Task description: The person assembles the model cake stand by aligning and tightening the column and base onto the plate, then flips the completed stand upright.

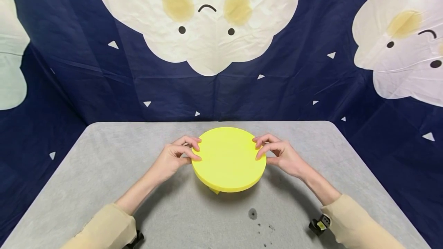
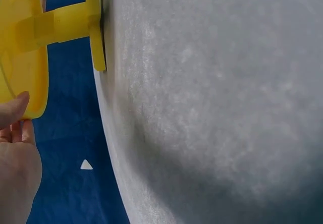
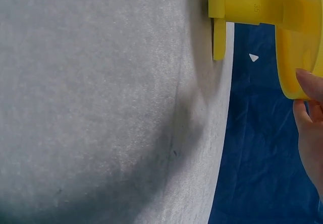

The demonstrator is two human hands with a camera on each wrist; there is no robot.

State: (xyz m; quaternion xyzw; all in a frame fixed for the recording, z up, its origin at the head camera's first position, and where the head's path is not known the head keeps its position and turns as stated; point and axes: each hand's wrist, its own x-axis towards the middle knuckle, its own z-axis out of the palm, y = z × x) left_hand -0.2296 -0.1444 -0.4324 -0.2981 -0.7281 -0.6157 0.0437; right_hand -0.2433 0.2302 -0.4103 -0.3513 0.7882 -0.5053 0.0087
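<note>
A small yellow pedestal table (image 1: 228, 160) with a round top stands upright in the middle of the grey worktable. Its stem (image 2: 65, 23) and flat-armed foot (image 3: 219, 37) show from below in the wrist views, the foot on the grey surface. At the left rim, my left hand (image 1: 174, 156) pinches the top, fingertips above and thumb (image 2: 14, 110) underneath. My right hand (image 1: 283, 157) grips the opposite rim the same way, its thumb (image 3: 309, 84) below the edge. Most of the foot is hidden under the round top in the head view.
The grey worktable (image 1: 173, 214) has a dark round stain (image 1: 253, 213) and small specks in front of the yellow top. Behind it and at both sides hangs a dark blue curtain (image 1: 114, 91) with white clouds. Black wrist devices (image 1: 320, 224) sit by the beige sleeves.
</note>
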